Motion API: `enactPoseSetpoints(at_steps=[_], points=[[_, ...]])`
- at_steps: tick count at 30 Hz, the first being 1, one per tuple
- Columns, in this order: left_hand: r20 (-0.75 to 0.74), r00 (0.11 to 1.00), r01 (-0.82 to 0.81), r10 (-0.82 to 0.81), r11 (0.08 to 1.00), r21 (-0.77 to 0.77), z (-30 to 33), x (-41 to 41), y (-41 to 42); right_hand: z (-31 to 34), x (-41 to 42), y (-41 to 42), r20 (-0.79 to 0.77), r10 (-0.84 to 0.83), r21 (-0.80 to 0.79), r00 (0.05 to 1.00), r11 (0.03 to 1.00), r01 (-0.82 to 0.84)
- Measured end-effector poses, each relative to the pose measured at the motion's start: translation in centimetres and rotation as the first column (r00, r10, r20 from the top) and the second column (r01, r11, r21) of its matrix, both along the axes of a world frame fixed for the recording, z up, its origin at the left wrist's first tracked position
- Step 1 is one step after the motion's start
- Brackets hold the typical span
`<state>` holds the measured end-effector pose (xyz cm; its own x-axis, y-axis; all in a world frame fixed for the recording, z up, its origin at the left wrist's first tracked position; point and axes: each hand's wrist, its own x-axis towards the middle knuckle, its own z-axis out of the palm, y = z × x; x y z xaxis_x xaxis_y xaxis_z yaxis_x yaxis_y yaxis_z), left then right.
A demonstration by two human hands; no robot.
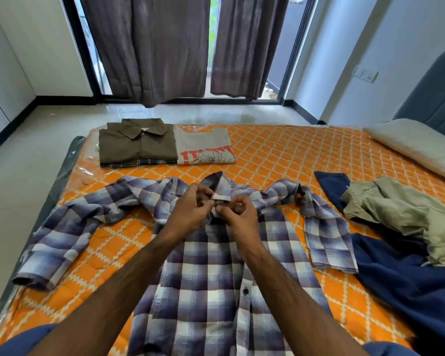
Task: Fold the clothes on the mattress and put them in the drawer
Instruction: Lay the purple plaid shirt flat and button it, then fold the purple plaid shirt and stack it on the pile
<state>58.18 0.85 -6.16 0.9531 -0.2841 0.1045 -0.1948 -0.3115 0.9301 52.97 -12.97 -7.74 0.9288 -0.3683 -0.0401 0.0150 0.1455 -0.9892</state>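
A purple-and-white plaid shirt (208, 273) lies spread front-up on the orange patterned mattress (272, 155), sleeves out to both sides. My left hand (190, 204) and my right hand (235, 210) meet at its collar, each pinching the fabric by the top of the button placket. At the far left of the mattress sits a folded brown shirt (136, 143) on top of a folded plaid one, with a folded grey printed T-shirt (203, 147) beside it. To the right lie a navy garment (406, 278) and crumpled khaki clothing (401, 211), unfolded. No drawer is in view.
A pillow (416, 145) lies at the mattress's right end against a grey headboard (437, 91). Beyond the mattress is tiled floor (36, 155), then dark curtains (180, 47) over a glass door. White walls stand left and right.
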Motion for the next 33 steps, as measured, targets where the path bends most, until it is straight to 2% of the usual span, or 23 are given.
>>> enactPoseSetpoints(at_steps=[3,5,8,10,13,15,17,19,21,23,25,26,28,31,33], points=[[-0.133,0.99,0.026,-0.039,0.995,-0.097,0.4,0.5,0.6,0.1,0.3,-0.6,-0.023,-0.123,0.192,0.992,0.973,0.125],[-0.185,0.98,0.046,-0.078,0.984,-0.173,0.7,0.7,0.8,-0.1,0.1,-1.0,-0.058,-0.105,0.173,0.993,0.978,0.114],[-0.103,0.981,0.146,-0.164,0.976,-0.161,1.6,0.6,0.6,-0.1,-0.7,-1.0,-0.087,0.048,-0.009,0.995,0.999,-0.049],[-0.023,0.984,0.176,-0.179,0.979,-0.099,2.2,0.1,0.0,-0.1,-0.9,-0.9,-0.108,0.081,-0.109,0.991,0.99,-0.093],[0.093,0.988,0.13,-0.127,0.991,-0.021,3.8,-0.5,-1.1,0.7,-0.5,-0.9,-0.077,0.061,-0.145,0.995,0.987,-0.072],[0.117,0.989,0.099,-0.095,0.994,-0.035,5.7,-0.5,-1.6,2.0,-0.3,-0.8,-0.047,0.028,-0.149,0.999,0.988,-0.034],[0.117,0.981,0.167,-0.158,0.983,-0.081,8.6,-0.3,-1.8,4.6,0.1,-0.8,0.044,-0.002,-0.146,0.999,0.989,0.008],[0.162,0.948,0.289,-0.273,0.954,-0.084,11.6,0.2,-1.6,7.7,1.2,-1.4,0.118,-0.027,-0.1,0.993,0.994,0.039],[0.292,0.903,0.315,-0.315,0.948,0.048,14.9,0.6,-1.4,11.1,2.1,-2.4,0.185,-0.025,-0.005,0.982,1.0,0.027],[0.455,0.839,0.198,-0.299,0.946,0.256,17.1,1.5,-0.8,14.1,2.5,-3.0,0.209,0.025,0.138,0.978,0.989,-0.054],[0.556,0.793,0.025,-0.248,0.926,0.377,19.4,2.4,0.0,18.0,2.3,-3.6,0.23,0.061,0.264,0.971,0.957,-0.122],[0.564,0.792,-0.003,-0.233,0.922,0.386,20.0,3.1,0.4,19.8,2.2,-4.0,0.253,0.085,0.301,0.964,0.94,-0.162],[0.541,0.798,0.061,-0.265,0.929,0.365,21.6,3.9,1.2,23.4,1.9,-4.7,0.31,0.093,0.346,0.946,0.916,-0.203],[0.427,0.868,0.211,-0.254,0.967,0.145,25.5,3.2,1.7,28.9,0.9,-6.2,0.348,0.062,0.396,0.936,0.895,-0.207],[0.354,0.891,0.271,-0.283,0.959,0.085,26.8,3.1,1.6,31.6,0.8,-7.2,0.37,0.071,0.401,0.926,0.887,-0.228]])
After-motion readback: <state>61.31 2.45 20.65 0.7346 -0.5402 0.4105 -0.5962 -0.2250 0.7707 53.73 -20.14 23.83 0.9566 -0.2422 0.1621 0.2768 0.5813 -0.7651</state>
